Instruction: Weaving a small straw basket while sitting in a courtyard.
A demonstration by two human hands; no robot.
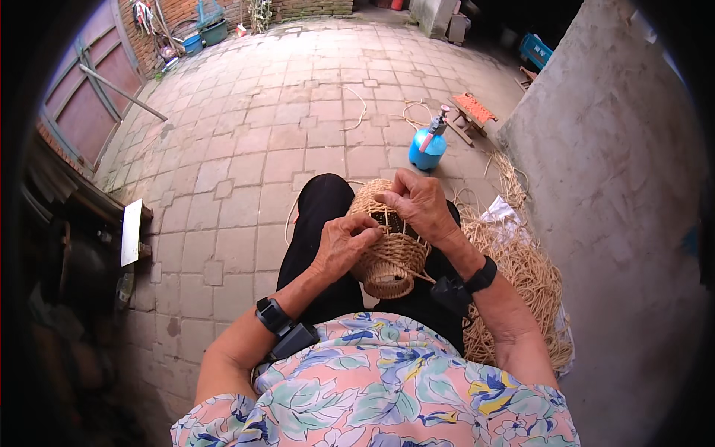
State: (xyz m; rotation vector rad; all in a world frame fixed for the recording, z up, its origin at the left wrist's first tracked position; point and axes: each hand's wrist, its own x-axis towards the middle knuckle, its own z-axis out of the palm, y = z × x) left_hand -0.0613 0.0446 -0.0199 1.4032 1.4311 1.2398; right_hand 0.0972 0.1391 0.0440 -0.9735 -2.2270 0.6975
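Note:
A woven basket [396, 257] of tan straw cord lies across my lap, its round end [389, 283] toward me. Partway along its side is a gap in the weave, crossed by pale upright strands, with a dark inside behind them. At the left edge of this gap my left hand [344, 244] pinches with thumb and forefinger on the weave. My right hand [423, 207] bends over the far right side of the gap, thumb and forefinger closed on a cord there. The exact bit of cord between the fingertips is too small to make out.
A big heap of tan cord [514, 290] lies on my right beside a grey wall [611, 186]. Beyond my knees stand a blue spray bottle [427, 151] and a low stool with an orange top [474, 108]. A white board [132, 232] stands at the left.

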